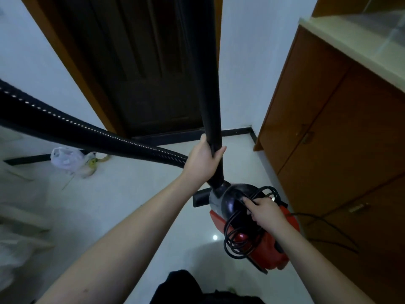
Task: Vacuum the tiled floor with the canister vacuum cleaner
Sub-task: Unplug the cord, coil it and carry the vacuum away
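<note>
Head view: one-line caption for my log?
Left hand grips the black tube; right hand holds the red canister vacuum and coiled cord.

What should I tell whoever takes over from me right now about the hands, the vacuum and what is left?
Left hand: closed around the black wand, which points up past the dark door.
Right hand: gripping the top of the red canister vacuum together with loops of its power cord.
The ribbed hose runs off to the left. The floor nozzle shows just beyond the canister, near the wooden cabinet.
Done: vacuum in hand. The cord appears mostly coiled, so vacuuming has likely not begun.
Left: unwind the cord, lower the wand, vacuum the tiled floor, minding the plastic bag.
</note>
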A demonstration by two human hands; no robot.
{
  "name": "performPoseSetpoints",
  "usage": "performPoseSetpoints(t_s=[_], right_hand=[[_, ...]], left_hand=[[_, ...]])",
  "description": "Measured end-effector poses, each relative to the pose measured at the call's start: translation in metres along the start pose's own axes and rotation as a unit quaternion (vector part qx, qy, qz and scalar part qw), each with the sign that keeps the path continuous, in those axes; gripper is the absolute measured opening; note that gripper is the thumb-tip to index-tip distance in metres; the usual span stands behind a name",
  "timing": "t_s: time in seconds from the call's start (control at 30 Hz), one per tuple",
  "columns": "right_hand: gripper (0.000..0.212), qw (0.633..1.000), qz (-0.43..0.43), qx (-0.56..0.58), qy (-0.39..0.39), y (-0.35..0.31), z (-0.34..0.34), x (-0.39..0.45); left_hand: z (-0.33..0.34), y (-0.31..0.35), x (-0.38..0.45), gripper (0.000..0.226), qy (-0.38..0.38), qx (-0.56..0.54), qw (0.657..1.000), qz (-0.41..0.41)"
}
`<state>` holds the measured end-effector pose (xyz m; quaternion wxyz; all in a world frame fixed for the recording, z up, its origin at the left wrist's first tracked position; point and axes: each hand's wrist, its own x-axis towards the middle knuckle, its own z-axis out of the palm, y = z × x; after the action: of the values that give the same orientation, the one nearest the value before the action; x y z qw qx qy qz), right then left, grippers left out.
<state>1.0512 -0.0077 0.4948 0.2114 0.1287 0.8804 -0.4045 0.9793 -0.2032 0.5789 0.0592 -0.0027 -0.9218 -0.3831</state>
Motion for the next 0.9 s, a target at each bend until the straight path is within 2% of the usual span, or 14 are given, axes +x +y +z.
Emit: performPoseSetpoints(t_s=[0.1,0.4,0.67,0.9], right_hand=[[0.05,1.0,0.004,-0.017,0.002,-0.024,-0.008,0.053],[0.05,0.998,0.053,0.026,0.02,-0.109,0.0,0.199],[0.051,0.993,0.063,0.078,0.066,-0.168,-0.034,0.291],[0.051,0.985,0.084,0.134,0.065,-0.169,-0.086,0.397]], left_hand=[[0.003,-0.017,0.06,0.036,-0.004,-0.014,1.0,-0.009],[-0.003,-0.064,0.238,0.04,-0.045,-0.058,0.997,0.007],[0.015,-0.045,0.383,0.039,-0.06,-0.012,0.993,0.098],[0.08,-0.02,0.498,0.039,-0.09,0.014,0.99,0.111]])
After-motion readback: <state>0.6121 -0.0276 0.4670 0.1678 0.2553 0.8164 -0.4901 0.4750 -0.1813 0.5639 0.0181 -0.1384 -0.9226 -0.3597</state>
